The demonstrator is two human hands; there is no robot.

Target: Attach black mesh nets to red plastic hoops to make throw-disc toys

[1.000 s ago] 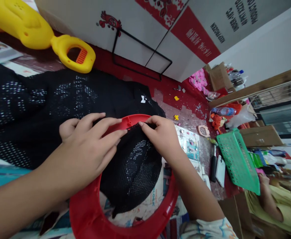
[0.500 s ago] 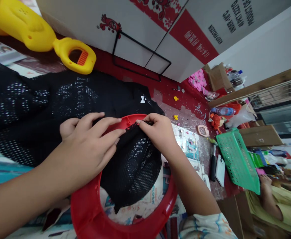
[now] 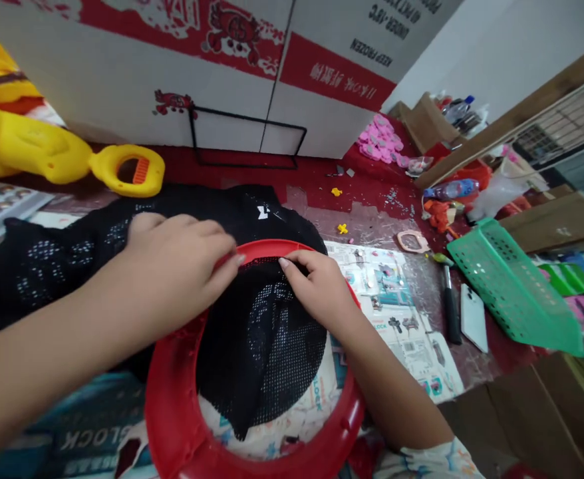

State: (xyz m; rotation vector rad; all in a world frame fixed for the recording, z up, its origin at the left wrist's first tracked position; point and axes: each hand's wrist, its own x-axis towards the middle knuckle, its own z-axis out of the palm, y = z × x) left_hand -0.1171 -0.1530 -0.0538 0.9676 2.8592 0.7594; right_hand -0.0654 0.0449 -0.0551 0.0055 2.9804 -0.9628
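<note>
A red plastic ring with a hollow, ribbed channel lies in front of me. Black mesh fabric hangs across its opening and carries on behind it to the left. At the ring's upper left, my left hand is closed, its thumb and fingertips pinching the rim beside the fabric's edge; what lies under the fingertips is partly hidden. My right hand presses the mesh edge against the upper right rim between thumb and curled fingers. A small white tag shows on the fabric beyond.
A yellow plastic toy part with a looped handle lies at left. Behind stands a large printed carton with a black wire frame. On the right are a hammer, a white phone and a green basket.
The view has shifted, so the carton and yellow toy part sit lower. My left fingers, more spread before, have curled in on the rim. The mesh inside the ring hangs more spread out.
</note>
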